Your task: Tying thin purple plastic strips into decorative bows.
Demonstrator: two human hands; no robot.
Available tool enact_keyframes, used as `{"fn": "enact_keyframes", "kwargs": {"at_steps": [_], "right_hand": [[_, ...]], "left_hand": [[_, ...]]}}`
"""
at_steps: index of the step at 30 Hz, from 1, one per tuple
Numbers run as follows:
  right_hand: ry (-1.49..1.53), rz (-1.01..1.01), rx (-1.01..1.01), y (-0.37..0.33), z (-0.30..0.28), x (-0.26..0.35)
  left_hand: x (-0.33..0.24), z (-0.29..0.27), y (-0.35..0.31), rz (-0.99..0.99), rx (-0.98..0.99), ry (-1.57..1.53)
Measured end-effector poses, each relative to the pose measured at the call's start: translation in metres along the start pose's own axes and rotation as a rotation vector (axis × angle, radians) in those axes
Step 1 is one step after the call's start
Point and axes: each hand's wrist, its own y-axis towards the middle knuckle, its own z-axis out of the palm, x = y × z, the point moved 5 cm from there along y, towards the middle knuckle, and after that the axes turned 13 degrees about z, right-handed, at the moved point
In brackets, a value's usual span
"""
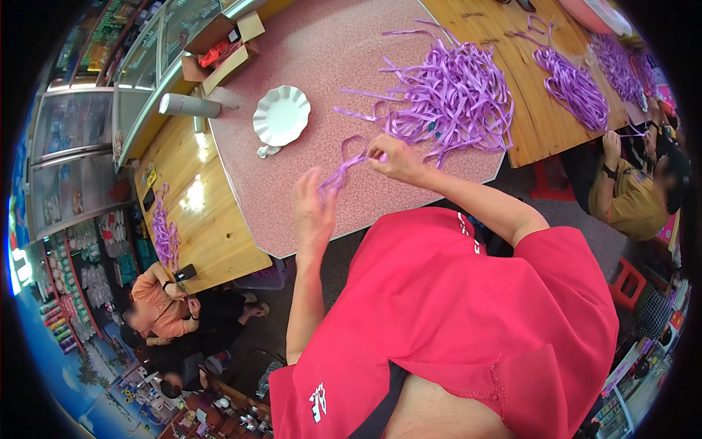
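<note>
A purple ribbon (341, 174) stretches between my two hands above the pink patterned table, with a loose loop rising from it. My right hand (395, 158) is closed, thumb and fingers pinching one end of the ribbon. At the ribbon's other end is my left hand (313, 214), raised with its fingers pointing away from me. Motion smears those fingers, so their grip on the ribbon cannot be made out. Just beyond my right hand lies a large tangled heap of purple ribbons (461, 95).
A white scalloped plate (282, 115) and a grey cylinder (189, 106) lie farther left, near an open cardboard box (227, 47). More ribbon bundles (576, 86) rest on the wooden table at right. Other people sit at the left (164, 304) and right (636, 183) table edges.
</note>
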Motion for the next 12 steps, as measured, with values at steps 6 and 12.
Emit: {"fn": "enact_keyframes", "kwargs": {"at_steps": [6,12], "right_hand": [[0.147,0.206,0.267,-0.016,-0.015,0.054],[0.146,0.263,0.348,-0.025,-0.032,0.071]], "left_hand": [[-0.014,0.042,0.016,0.052,0.332,-0.352],[-0.011,0.059,0.010,-0.323,0.427,-1.050]]}}
